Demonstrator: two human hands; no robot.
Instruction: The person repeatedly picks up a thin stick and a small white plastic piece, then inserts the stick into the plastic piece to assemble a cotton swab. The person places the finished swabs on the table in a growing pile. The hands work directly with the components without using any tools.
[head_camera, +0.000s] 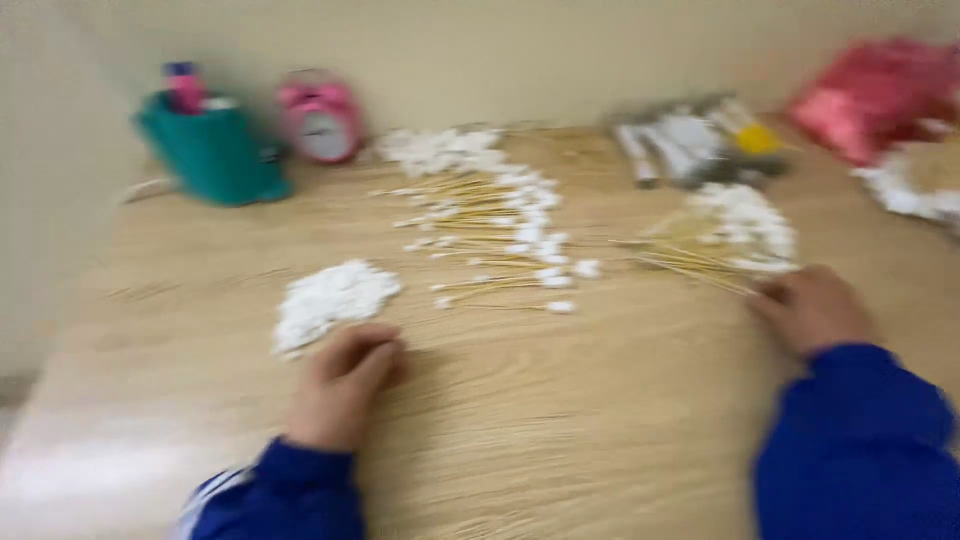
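Observation:
The frame is blurred by motion. My left hand (340, 385) rests on the wooden table (560, 430), fingers curled, just below a bundle of cotton swabs seen end-on (330, 300). My right hand (812, 310) lies at the lower end of a fanned bunch of cotton swabs (730, 235), its fingertips touching the stick ends; whether it pinches them is unclear. A larger spread of loose cotton swabs (495, 225) lies in the middle, between both hands. Both sleeves are blue.
A teal holder (212, 150) and a pink alarm clock (322, 118) stand at the back left by the wall. Grey and yellow packets (695, 140) and a pink bag (875, 95) lie at the back right.

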